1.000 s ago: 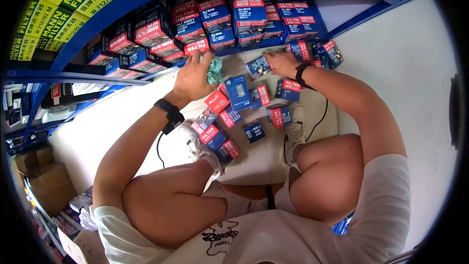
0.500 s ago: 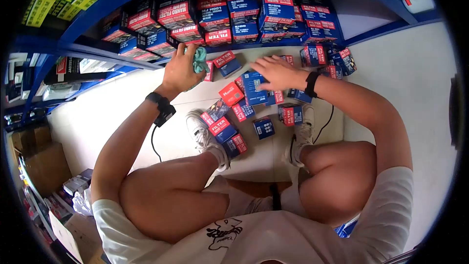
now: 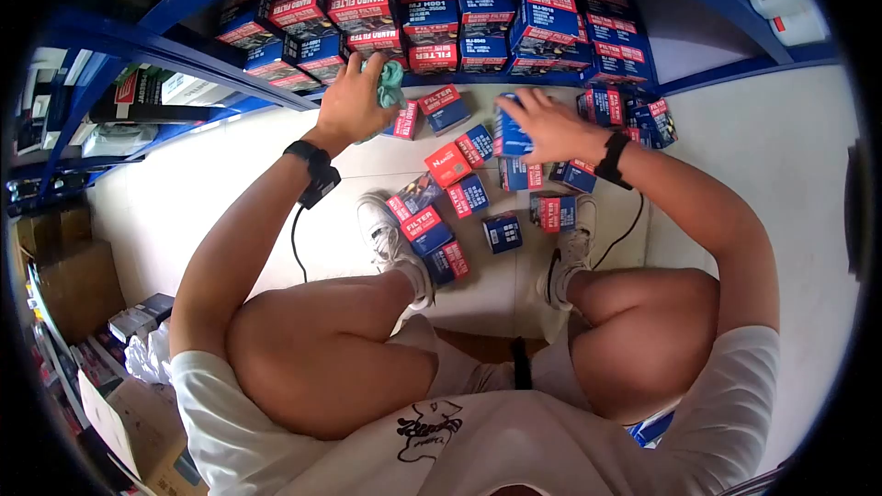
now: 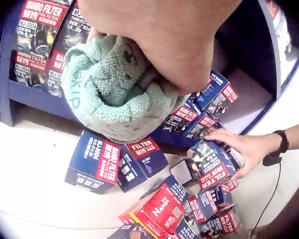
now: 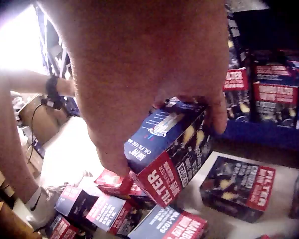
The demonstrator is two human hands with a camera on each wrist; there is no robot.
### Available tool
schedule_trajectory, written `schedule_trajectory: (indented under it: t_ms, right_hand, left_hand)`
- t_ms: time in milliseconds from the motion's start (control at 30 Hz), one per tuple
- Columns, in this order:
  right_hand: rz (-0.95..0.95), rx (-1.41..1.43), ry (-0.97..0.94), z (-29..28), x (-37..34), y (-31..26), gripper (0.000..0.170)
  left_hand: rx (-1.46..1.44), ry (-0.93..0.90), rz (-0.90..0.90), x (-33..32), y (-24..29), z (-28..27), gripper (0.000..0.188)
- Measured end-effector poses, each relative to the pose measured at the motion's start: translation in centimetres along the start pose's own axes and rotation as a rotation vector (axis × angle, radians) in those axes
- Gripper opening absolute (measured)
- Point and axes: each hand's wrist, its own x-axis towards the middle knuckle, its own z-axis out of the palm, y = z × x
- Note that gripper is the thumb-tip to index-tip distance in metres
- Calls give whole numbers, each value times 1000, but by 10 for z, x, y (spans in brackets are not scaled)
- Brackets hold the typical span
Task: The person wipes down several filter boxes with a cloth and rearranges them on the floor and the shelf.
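Observation:
My left hand (image 3: 349,106) grips a bunched mint-green towel (image 4: 114,89) in front of the lower shelf. Below it in the left wrist view, two blue-and-red filter boxes, one of them labelled MJ-8004 (image 4: 93,162), stand side by side on the floor. With thumb and fingers on opposite sides, my right hand (image 3: 556,129) holds a blue oil filter box (image 5: 164,144) tilted above other boxes. Its blue face and red FILTER end show in the right wrist view. A red box (image 3: 447,163) lies among several blue-and-red filter boxes nearer the feet.
Stacked filter boxes (image 3: 432,14) fill the blue shelf (image 3: 698,78) ahead. More boxes (image 3: 602,107) stand on the floor at the right, by the shelf edge. Shoes (image 3: 377,230) flank the loose boxes. Dark cables run from both wrists. Cardboard boxes (image 3: 78,266) are at the left.
My right hand has set a filter box down near the left hand, then taken the blue box off the pile and raised it toward the shelf. The left hand keeps the towel.

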Motion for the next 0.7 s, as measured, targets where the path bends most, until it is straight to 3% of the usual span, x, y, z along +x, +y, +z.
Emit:
schedule_trajectory:
  t_ms: [200, 433, 500, 633, 667, 700]
  right_hand:
    - [99, -91, 21, 4, -26, 57, 109]
    - [89, 6, 30, 14, -42, 65, 110]
    - [80, -180, 98, 15, -49, 56, 112]
    - [-70, -160, 160, 6, -31, 43, 82]
    - [-66, -165, 155, 4, -24, 36, 82]
    - [-71, -127, 169, 4, -15, 26, 70]
  left_hand:
    - [12, 6, -29, 0, 0, -1, 80]
    - [8, 7, -17, -3, 1, -3, 77]
    - [17, 7, -22, -4, -1, -3, 74]
    - [44, -32, 35, -6, -7, 0, 73]
    - [57, -42, 38, -7, -8, 1, 73]
    - [53, -42, 38, -7, -8, 1, 73]
